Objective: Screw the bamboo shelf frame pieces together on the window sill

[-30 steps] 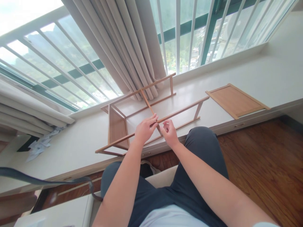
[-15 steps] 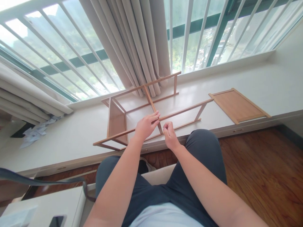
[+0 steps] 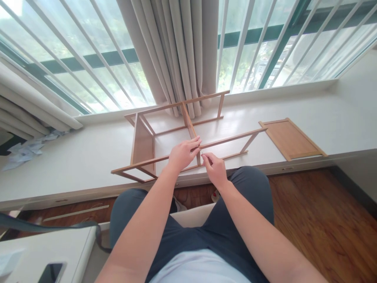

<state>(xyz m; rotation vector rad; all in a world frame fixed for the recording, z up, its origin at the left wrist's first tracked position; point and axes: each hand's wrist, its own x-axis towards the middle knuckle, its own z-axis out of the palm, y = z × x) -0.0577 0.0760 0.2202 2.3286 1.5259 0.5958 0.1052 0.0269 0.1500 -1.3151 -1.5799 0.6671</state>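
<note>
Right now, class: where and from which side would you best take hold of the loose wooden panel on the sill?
Probably the wooden panel by its near long edge, coming from the room side: it lies flat on the window sill, close to the sill's front, apart from the wooden frame, with nothing on it.

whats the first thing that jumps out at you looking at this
A bare wooden frame lies on its side on the white window ledge, in the middle of the view. The left hand rests on its near rail while the right hand pinches something tiny at the joint beside it. A loose wooden panel lies flat on the ledge to the right, with grey curtains hanging behind.
</note>
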